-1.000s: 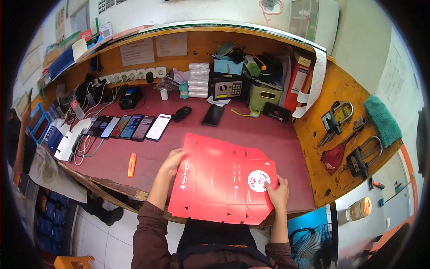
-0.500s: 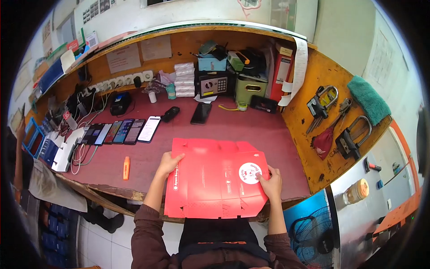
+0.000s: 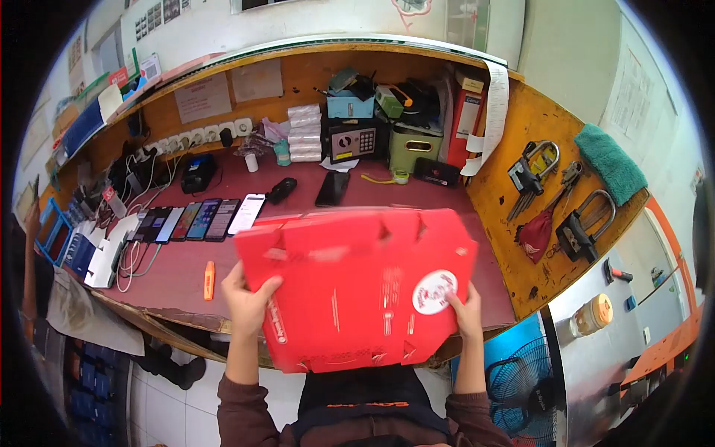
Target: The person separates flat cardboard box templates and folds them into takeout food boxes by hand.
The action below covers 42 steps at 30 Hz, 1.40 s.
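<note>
A flat red cardboard box blank (image 3: 350, 298) with a round white logo is held up over the front edge of the desk, blurred by motion. My left hand (image 3: 249, 298) grips its left edge, thumb on the face. On the opposite edge, my right hand (image 3: 465, 309) pinches the cardboard beside the logo. Fingers behind the sheet are hidden on both sides. To the left on the desk lies an orange highlighter (image 3: 209, 281). Beyond the cardboard is a dark phone (image 3: 332, 188).
Several phones (image 3: 201, 220) lie in a row on the red desktop (image 3: 167, 264). Behind stand a small safe (image 3: 353, 142) and a green box (image 3: 414, 149). Padlocks (image 3: 585, 231) hang on the right panel. A fan (image 3: 521, 391) stands below right. Another person's shoe (image 3: 194, 372) shows lower left.
The red cardboard has come up closer to me and tilted, now looking larger and blurred. My hands have moved farther apart while still gripping its sides.
</note>
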{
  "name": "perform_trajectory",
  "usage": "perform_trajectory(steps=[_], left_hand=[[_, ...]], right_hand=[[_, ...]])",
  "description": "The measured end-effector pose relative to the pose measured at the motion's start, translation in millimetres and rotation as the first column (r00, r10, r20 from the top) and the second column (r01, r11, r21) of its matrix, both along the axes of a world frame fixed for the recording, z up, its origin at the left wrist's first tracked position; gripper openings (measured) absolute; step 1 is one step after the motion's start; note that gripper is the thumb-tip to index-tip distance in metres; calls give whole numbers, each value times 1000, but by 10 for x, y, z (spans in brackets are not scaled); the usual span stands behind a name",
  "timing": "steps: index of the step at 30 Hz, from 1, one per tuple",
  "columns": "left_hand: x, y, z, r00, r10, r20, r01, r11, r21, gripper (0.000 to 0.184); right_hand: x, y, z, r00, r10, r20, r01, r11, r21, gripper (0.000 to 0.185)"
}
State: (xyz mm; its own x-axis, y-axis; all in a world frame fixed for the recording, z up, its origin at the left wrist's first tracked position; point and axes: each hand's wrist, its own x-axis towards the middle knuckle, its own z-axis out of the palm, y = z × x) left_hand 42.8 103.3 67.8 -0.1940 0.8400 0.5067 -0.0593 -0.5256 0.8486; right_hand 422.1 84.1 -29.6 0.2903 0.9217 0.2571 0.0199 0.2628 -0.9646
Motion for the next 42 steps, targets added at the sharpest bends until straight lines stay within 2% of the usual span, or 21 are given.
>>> perform_trajectory(steps=[3,5,7,9,10,11,12,13,15,16,18,19,20,21,24,28,29,31,35,37,42], left_hand=[[-252,-375,-351,979,48,199,-72,991,114,59],[-356,-649,-493,957,83,278,-100,994,47,68],[-516,-688,-618,974,-218,67,194,947,256,71],[-322,-938,-683,997,38,67,-40,999,32,54],[-200,-1030,-707,996,84,40,-77,986,-151,50],[-158,-1072,-883,999,26,26,-21,982,-186,56],[-140,-1051,-1100,999,-26,-19,23,989,-144,58],[-142,-1080,-1260,995,-70,-70,62,992,-109,62],[41,-1199,-1284,996,90,1,-87,972,-217,68],[99,-1221,-1251,993,118,-21,-120,969,-214,69],[191,-1188,-1180,987,162,-4,-161,977,-142,72],[229,-1178,-1163,981,194,-25,-196,974,-114,74],[272,-1170,-1116,972,230,-56,-235,966,-111,75],[303,-1170,-1076,963,257,-87,-265,958,-107,76],[319,-1182,-1074,932,215,-290,-248,965,-83,83],[435,-1202,-853,971,214,-104,-233,946,-225,97],[453,-1214,-786,970,218,-105,-237,944,-230,97],[479,-1236,-705,982,175,76,-145,943,-299,101],[379,-1290,-764,999,37,-37,-45,969,-244,104],[389,-1279,-752,1000,15,25,-9,967,-253,104],[377,-1232,-802,999,13,51,0,967,-254,102]], right_hand=[[-70,-574,421,999,38,0,-38,993,112,34],[188,-960,321,941,157,300,-185,980,68,22],[-8,-1046,438,931,339,137,-362,905,225,18],[-7,-1192,233,905,413,106,-421,904,77,17],[-1,-1284,98,912,395,111,-378,914,-145,18],[15,-1369,-30,915,384,119,-320,875,-363,19],[44,-1402,-145,880,465,95,-379,809,-450,27],[147,-1380,-275,740,673,-9,-610,665,-431,39],[179,-1294,-156,491,824,-283,-863,416,-287,50],[253,-1201,-184,388,899,-204,-918,359,-166,65],[299,-1154,-207,282,816,-504,-954,292,-61,99],[204,-924,-74,92,920,-382,-970,169,175,108],[172,-754,60,87,963,-256,-995,98,30,113],[54,-553,219,37,985,-170,-989,12,-145,100],[-504,-281,475,-57,981,-183,-937,-116,-331,62],[-1237,-237,632,-13,984,-178,-898,-90,-430,26],[-1359,-236,608,12,983,-184,-908,-67,-413,23],[-1477,-240,565,11,989,-150,-902,-55,-428,22],[-1559,-226,497,-26,966,-258,-933,-116,-341,20],[-1557,-245,446,-2,895,-446,-951,-140,-277,20],[-1549,-214,398,-3,895,-447,-950,-142,-277,20]])
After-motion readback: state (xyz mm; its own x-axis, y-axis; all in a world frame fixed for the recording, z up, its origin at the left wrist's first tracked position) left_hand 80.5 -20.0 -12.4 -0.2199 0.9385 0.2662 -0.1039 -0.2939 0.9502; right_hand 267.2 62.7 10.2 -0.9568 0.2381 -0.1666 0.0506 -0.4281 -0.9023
